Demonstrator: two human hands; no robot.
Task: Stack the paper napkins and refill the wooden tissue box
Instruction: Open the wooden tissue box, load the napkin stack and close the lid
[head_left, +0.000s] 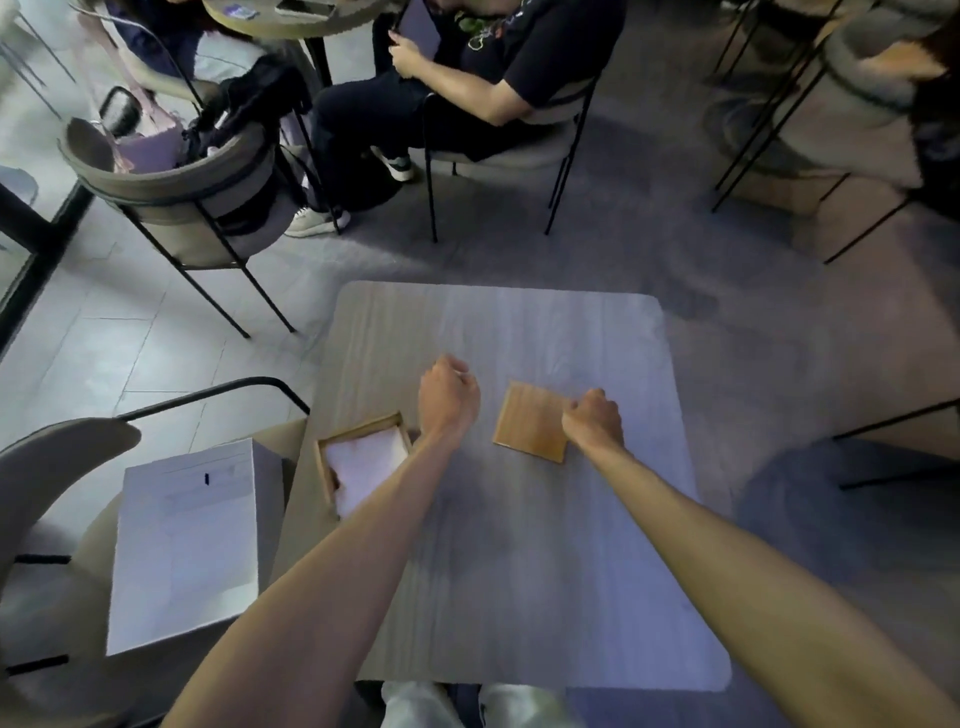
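An open wooden tissue box (324, 470) lies at the table's left edge, holding a stack of white paper napkins (366, 470). Its flat wooden lid (530, 421) rests on the table to the right of centre. My left hand (448, 397) hovers between box and lid with the fingers curled into a fist and nothing seen in it. My right hand (592, 421) is closed on the lid's right edge. My left forearm crosses over the box's near right corner.
The pale wood-grain table (519, 597) fills the centre. A large white cardboard box (184, 545) sits on a chair seat to the left. Chairs (197, 208) and seated people (457, 78) are beyond the far edge. Another chair stands at the right.
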